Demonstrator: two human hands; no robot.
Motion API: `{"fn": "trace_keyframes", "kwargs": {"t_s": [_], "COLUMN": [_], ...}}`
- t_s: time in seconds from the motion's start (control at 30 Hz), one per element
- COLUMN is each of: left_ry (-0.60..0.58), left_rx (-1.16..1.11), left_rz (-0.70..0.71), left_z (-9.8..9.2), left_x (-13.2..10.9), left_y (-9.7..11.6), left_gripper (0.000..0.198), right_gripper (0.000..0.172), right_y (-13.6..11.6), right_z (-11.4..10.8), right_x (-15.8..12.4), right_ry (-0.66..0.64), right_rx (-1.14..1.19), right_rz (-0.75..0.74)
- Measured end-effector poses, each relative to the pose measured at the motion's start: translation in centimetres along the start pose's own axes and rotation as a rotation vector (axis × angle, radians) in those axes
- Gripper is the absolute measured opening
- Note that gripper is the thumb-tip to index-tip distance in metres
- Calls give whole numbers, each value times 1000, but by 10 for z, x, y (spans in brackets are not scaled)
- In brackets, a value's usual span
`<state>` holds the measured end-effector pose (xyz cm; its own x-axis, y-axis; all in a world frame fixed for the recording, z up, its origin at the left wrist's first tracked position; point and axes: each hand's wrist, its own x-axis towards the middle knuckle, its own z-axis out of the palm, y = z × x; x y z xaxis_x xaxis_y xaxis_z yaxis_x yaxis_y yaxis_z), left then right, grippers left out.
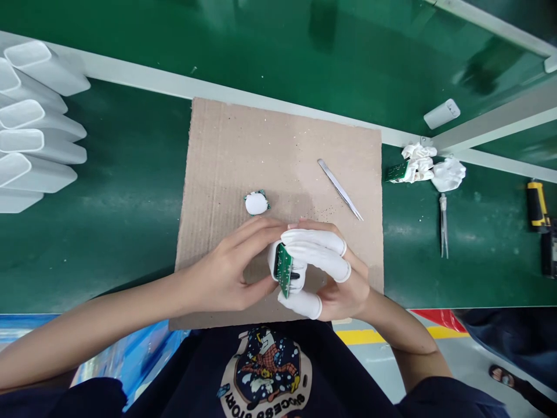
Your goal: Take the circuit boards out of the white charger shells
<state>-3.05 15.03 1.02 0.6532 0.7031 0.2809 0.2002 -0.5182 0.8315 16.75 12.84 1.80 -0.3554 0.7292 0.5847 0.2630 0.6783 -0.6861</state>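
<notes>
My left hand point(232, 267) is closed on a white rounded plastic shell point(272, 259), held over the lower part of the cardboard. White finger cots cover the thumb and other fingers of my right hand point(337, 276), which grips a green circuit board point(284, 273) standing on edge against the shell's open side. A white part with a dark slot shows behind the board, partly hidden by my fingers. Just beyond my left hand lies a small white piece with green edges point(256, 203). Metal tweezers point(340, 190) rest on the cardboard past my right hand.
The cardboard sheet point(226, 151) lies on a green bench. White hollow housings point(47, 128) are stacked at left. At right are crumpled white finger cots point(420, 162), a second metal tool point(443, 226) and a yellow-black tool point(538, 204). A white rail point(139, 78) crosses behind.
</notes>
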Motion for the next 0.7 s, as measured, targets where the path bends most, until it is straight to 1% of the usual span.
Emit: {"fn": "trace_keyframes", "kwargs": {"t_s": [0.13,0.23,0.37,0.43,0.5,0.57,0.63,0.7], "left_ry": [12,29,34,33,-1,-74,-143,-187], "left_rx": [-14,-8,-34,-67,-134,-252,-404,-535], "left_rz": [8,10,4,-13,-65,-120,-154,-184], "left_z": [1,2,4,4,2,-1,-4,-6], "left_x": [-1,-2,-3,-3,-4,-4,-3,-2], "left_y": [-2,-5,-8,-9,-9,-10,-9,-9], "left_gripper": [60,60,54,54,54,52,46,41], "right_gripper": [60,52,43,48,61,73,71,62], "right_y": [1,1,2,3,4,6,8,8], "right_z": [0,2,3,1,-5,-12,-16,-16], "right_x": [2,1,0,0,1,3,5,5], "right_ry": [-9,-28,-52,-79,-146,-231,-288,-297], "right_rx": [-3,-13,0,15,14,-54,-163,-230], "right_rz": [10,54,119,139,117,55,2,6]}}
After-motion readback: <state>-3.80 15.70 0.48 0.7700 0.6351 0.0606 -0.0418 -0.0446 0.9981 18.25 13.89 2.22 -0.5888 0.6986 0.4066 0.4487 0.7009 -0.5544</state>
